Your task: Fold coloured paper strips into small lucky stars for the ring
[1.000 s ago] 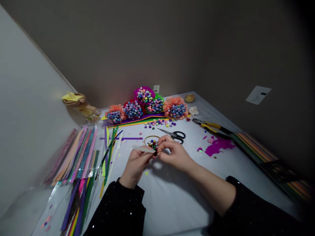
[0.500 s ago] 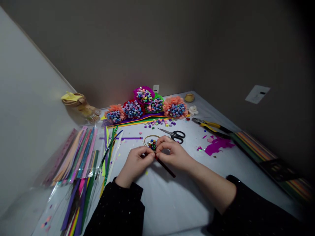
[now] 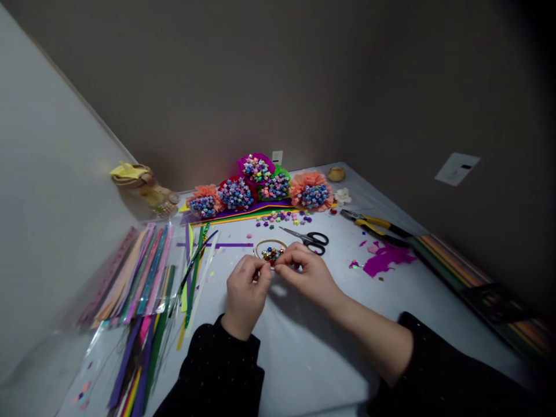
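Observation:
My left hand (image 3: pixel 248 289) is closed, with thumb and forefinger pinched at the front of a gold ring (image 3: pixel 270 241). Facing it, my right hand (image 3: pixel 306 275) is closed in a pinch too, their fingertips almost meeting. Between the fingertips shows a little of a dark red paper strip (image 3: pixel 272 262); the rest of it is hidden. Shiny multicoloured folded paper stars (image 3: pixel 271 252) lie inside the ring, just beyond my fingers. Black-handled scissors (image 3: pixel 310 236) rest behind my right hand.
Paper star bouquets (image 3: pixel 237 193) line the back wall, with loose pastel stars (image 3: pixel 284 218) before them. Yellow-handled pliers (image 3: pixel 376 226), torn magenta paper (image 3: pixel 384 258) and a pack of coloured strips (image 3: pixel 473 278) are on the right. Bagged paper strips (image 3: pixel 130 272) lie left.
The dark red strip's long tail, which pointed down toward me, no longer shows. My left hand has turned more upright, and more of the stars in the ring are visible.

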Tool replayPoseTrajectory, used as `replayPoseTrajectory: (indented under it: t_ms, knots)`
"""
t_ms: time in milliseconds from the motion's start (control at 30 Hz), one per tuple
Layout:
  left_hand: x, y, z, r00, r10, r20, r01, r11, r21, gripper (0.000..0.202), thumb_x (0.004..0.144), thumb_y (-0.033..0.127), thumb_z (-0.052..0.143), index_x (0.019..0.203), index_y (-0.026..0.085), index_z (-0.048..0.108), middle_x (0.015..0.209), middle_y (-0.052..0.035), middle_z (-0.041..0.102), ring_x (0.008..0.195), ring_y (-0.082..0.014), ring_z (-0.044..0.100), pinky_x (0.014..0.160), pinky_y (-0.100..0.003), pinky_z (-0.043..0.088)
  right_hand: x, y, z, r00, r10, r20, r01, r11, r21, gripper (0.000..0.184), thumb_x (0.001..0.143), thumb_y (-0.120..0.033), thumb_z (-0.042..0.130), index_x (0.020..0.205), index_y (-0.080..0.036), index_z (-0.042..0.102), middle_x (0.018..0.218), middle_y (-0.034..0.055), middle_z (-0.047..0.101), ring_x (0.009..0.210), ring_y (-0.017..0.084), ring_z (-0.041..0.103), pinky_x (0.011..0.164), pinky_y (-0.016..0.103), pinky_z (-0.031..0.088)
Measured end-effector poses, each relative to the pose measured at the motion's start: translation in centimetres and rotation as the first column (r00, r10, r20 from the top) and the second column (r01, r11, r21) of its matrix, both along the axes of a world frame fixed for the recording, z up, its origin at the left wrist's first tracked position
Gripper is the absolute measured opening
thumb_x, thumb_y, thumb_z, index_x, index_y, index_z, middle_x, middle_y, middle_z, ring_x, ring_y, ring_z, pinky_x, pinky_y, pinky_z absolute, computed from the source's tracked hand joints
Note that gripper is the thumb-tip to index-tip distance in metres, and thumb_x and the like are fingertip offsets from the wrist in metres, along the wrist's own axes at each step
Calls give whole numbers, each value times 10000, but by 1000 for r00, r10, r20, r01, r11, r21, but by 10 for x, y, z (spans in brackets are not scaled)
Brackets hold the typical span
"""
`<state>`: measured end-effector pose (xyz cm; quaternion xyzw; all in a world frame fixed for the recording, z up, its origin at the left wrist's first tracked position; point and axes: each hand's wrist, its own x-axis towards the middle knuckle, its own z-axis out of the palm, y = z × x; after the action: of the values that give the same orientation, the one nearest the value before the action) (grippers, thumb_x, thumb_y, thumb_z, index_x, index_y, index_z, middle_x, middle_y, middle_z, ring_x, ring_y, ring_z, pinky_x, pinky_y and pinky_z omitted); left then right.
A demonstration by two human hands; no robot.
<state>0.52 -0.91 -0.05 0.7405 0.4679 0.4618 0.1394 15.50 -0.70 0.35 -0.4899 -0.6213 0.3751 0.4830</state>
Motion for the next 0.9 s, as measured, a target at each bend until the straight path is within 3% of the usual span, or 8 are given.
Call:
replayPoseTrajectory:
  t_ms: [200, 433, 600, 767, 833, 900]
  knots:
    - [0, -1, -3, 993, -113, 22, 113, 994, -3, 78, 839, 143, 523, 787, 165, 576, 727, -5, 579, 684, -107, 543, 640, -220, 431, -1, -1, 0, 997, -41, -59, 39, 999, -34, 83, 724, -202, 612, 651, -171, 636, 716, 19, 553, 661, 127, 506, 576, 255, 392]
    - [-1, 1, 0, 993, -90, 81, 103, 978, -179, 124, 837, 213, 537, 745, 169, 607, 674, 4, 596, 635, -110, 542, 603, -217, 419, -1, -1, 1, 993, -18, -113, 14, 999, -31, 91, 747, -194, 576, 662, -178, 606, 734, 17, 547, 705, 134, 512, 620, 263, 407]
    - [2, 3, 1, 981, -62, 182, 129, 914, -384, 174, 814, 283, 545, 718, 157, 616, 659, -4, 614, 622, -119, 553, 568, -214, 426, 0, 1, 0, 994, 17, -107, -16, 1000, 5, 102, 753, -176, 538, 653, -178, 559, 741, 16, 531, 719, 138, 507, 641, 267, 409]
    - [4, 5, 1, 943, 63, 327, 125, 842, -524, 168, 736, 295, 608, 754, 130, 630, 699, -32, 655, 629, -129, 575, 583, -227, 445, 2, 3, -2, 999, 38, -8, -37, 998, 44, 119, 758, -156, 536, 644, -178, 562, 726, 14, 526, 698, 131, 511, 618, 255, 411]
    - [4, 6, 1, 908, 116, 402, 148, 810, -568, 171, 716, 295, 621, 719, 125, 625, 663, -28, 646, 608, -124, 566, 572, -224, 435, 3, 2, -2, 999, 9, 52, -16, 993, 118, 58, 757, -160, 557, 737, -185, 605, 785, 32, 546, 757, 152, 526, 653, 276, 426]
    - [4, 6, -1, 862, 175, 477, 176, 778, -603, 180, 701, 302, 633, 678, 125, 608, 598, -4, 605, 528, -97, 511, 507, -205, 391, 4, 0, -3, 990, -37, 133, 4, 971, 238, 141, 751, -179, 591, 885, -203, 625, 874, 55, 560, 852, 186, 527, 724, 320, 435]
